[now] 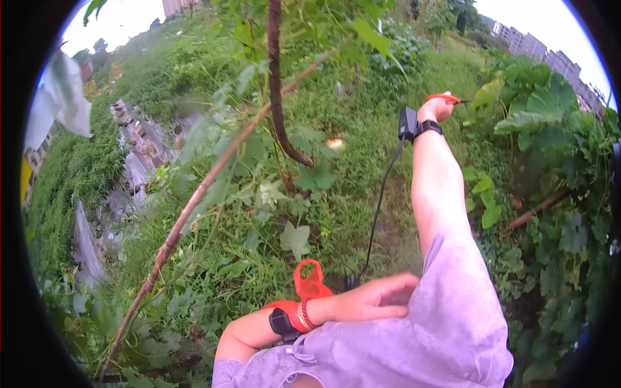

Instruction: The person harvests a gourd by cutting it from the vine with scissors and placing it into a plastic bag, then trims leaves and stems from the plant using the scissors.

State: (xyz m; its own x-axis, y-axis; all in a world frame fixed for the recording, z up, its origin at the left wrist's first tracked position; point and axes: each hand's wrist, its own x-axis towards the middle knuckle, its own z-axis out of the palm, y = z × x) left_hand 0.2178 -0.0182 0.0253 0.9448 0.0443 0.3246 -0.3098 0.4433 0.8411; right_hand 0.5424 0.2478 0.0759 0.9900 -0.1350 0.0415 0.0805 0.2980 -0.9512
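Note:
My right hand [441, 108] is stretched far forward and closed around orange-handled scissors [453, 98], whose dark tip points right toward a yellowish leaf [488, 93]. I cannot tell whether the tip touches the leaf. My left hand [387, 297] is bent in front of my chest beside my purple sleeve [453, 278], fingers stretched and thumb apart, with nothing seen in it. A red plastic bag [310, 279] hangs from the left wrist, next to a beaded bracelet [305, 315] and a black strap [283, 324].
A long slanting branch [174, 236] and a dark hanging vine [277, 97] cross the left and centre. Large-leaved plants [543, 107] crowd the right. A black cable [378, 213] runs from the box [407, 124] on my right wrist. Down at left is a stony stream [136, 168].

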